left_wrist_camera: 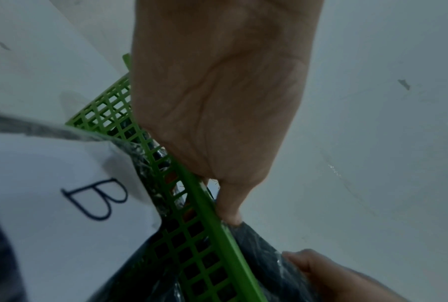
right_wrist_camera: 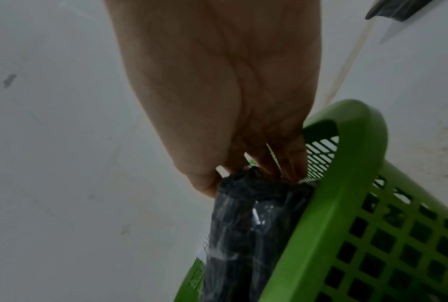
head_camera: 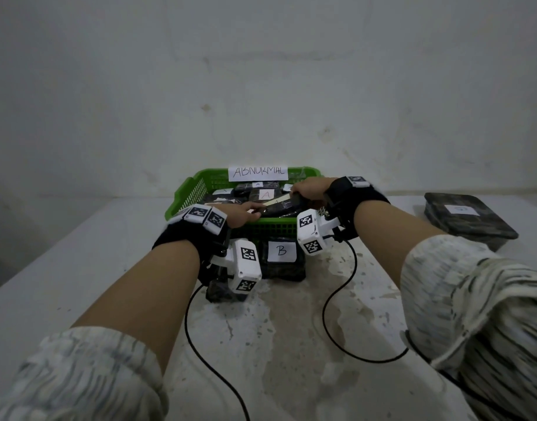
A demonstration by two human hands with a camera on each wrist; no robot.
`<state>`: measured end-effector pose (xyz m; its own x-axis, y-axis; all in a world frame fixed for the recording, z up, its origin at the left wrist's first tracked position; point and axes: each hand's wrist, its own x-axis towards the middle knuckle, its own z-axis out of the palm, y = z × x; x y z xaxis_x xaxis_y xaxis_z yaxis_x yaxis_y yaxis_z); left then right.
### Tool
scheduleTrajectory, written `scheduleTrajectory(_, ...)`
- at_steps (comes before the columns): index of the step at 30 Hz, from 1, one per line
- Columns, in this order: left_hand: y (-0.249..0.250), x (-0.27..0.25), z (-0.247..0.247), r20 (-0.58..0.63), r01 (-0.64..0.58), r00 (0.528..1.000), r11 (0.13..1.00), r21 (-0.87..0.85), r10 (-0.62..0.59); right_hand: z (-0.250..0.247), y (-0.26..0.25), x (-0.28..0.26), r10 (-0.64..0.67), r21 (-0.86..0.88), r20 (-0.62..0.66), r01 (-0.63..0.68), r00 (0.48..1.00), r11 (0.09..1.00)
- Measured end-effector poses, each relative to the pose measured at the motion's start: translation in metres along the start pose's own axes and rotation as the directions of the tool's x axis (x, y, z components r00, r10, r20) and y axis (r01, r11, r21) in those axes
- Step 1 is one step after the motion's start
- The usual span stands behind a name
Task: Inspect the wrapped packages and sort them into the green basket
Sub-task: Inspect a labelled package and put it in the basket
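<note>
Now both hands, left hand [head_camera: 241,214], right hand [head_camera: 309,189], gripping black package [head_camera: 284,208] ends over green basket [head_camera: 188,192]

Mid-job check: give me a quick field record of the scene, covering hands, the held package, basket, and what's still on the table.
left hand: holds near end of black package
right hand: grips its far end
black package: held over the basket's front rim
green basket: signed ABNORMAL, holds wrapped packages, one labelled A
B package: on table before basket
far-right package: on table, label unreadable
</note>
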<state>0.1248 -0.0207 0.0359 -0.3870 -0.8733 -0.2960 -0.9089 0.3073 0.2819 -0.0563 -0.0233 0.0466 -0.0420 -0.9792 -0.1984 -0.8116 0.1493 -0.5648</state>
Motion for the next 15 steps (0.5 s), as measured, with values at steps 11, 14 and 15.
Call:
scheduleTrajectory(11,0.0,0.014,0.008,-0.154,0.025,0.987,0.99,-0.142,-0.048,0.003,-0.008,0.014,0.063,-0.276,-0.006,-0.062,0.998,0.959)
scheduleTrajectory(14,0.0,0.014,0.007,-0.162,0.027,0.986,0.991,-0.128,-0.048,0.006,-0.008,0.022,0.073,-0.33,-0.008,-0.072,0.997,0.941)
scheduleTrajectory(15,0.0,0.014,0.007,-0.166,0.026,0.985,0.992,-0.122,-0.046,0.006,-0.005,0.026,0.083,-0.349,-0.009,-0.08,0.997,0.934)
